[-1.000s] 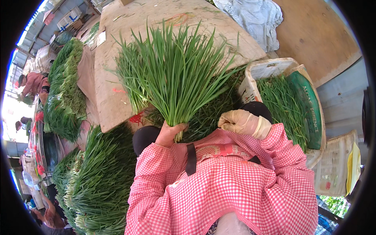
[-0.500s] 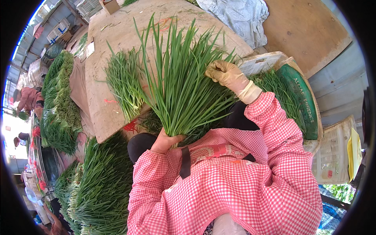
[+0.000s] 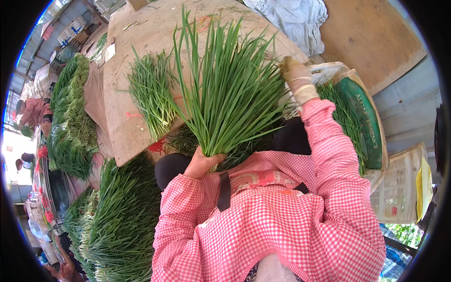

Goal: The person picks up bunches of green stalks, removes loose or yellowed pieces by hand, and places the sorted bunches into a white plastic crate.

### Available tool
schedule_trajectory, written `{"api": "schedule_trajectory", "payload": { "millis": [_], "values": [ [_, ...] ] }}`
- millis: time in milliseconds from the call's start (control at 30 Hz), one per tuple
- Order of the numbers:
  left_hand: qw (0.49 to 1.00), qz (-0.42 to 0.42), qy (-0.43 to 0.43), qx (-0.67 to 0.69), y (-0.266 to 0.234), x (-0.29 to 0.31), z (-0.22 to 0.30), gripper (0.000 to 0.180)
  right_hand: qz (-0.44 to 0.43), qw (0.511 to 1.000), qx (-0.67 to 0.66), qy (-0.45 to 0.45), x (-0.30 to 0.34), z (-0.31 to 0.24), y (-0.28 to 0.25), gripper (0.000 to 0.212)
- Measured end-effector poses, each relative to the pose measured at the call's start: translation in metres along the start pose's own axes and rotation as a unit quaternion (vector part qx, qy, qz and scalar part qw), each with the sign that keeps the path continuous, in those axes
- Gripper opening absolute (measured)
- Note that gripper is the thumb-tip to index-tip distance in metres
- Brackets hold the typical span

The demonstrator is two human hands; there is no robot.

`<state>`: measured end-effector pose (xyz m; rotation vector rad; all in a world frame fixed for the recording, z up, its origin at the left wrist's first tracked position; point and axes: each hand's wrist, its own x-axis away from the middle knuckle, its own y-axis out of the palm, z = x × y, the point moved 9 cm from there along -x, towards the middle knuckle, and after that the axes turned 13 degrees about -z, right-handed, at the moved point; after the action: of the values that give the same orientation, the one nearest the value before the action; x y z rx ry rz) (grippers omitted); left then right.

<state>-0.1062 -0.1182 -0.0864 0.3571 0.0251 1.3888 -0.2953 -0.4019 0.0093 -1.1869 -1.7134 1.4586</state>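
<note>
My bare left hand [image 3: 203, 163] is closed round the pale stem ends of a big bunch of garlic chives [image 3: 230, 94]. The long green leaves fan upward and away from me over the table edge. My right hand [image 3: 297, 79], in a tan glove with a pale cuff, is beside the right edge of the fanned leaves. Its fingers are blurred and partly turned away, so their grip does not show. A smaller bunch of garlic chives [image 3: 152, 91] lies on the wooden table [image 3: 118, 98], just left of the held bunch.
Stacked chives [image 3: 127, 221] rise at my lower left, with more greens [image 3: 70, 117] beyond. A pale plastic crate [image 3: 329, 70] with greens and a green sack [image 3: 359, 117] stands at right. Crumpled cloth [image 3: 293, 21] lies at the back. Another person [image 3: 34, 113] is at far left.
My right hand has moved right and slightly up, away from the leaf tips. My left hand still grips the bunch, which has shifted slightly right.
</note>
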Motion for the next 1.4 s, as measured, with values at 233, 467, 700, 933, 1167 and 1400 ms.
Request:
{"api": "schedule_trajectory", "payload": {
  "millis": [233, 467, 700, 933, 1167, 1400],
  "values": [
    [1.000, 0.027, -0.006, -0.003, -0.008, 0.004, -0.003, 0.043, -0.200, 0.922, -0.306, -0.131, 0.064, -0.040, -0.024, 0.024],
    [0.999, -0.006, 0.007, -0.049, 0.001, -0.003, 0.005, 0.045, -0.184, 0.842, -0.483, -0.157, 0.068, -0.077, -0.001, 0.035],
    [0.998, -0.007, -0.021, -0.058, 0.001, 0.002, 0.002, 0.046, -0.242, 0.727, -0.638, -0.081, 0.061, -0.087, 0.020, 0.023],
    [1.000, 0.021, -0.013, 0.010, -0.006, -0.001, -0.006, 0.037, -0.066, 0.325, -0.942, 0.048, 0.048, -0.039, 0.030, 0.019],
    [0.998, 0.044, -0.005, 0.032, -0.014, 0.000, -0.015, 0.030, -0.155, 0.732, -0.640, -0.177, 0.094, -0.076, -0.015, 0.033],
    [0.998, 0.043, 0.010, 0.053, -0.013, 0.001, -0.016, 0.029, -0.290, 0.939, -0.059, -0.173, 0.123, -0.091, 0.068, 0.040]
  ]
}}
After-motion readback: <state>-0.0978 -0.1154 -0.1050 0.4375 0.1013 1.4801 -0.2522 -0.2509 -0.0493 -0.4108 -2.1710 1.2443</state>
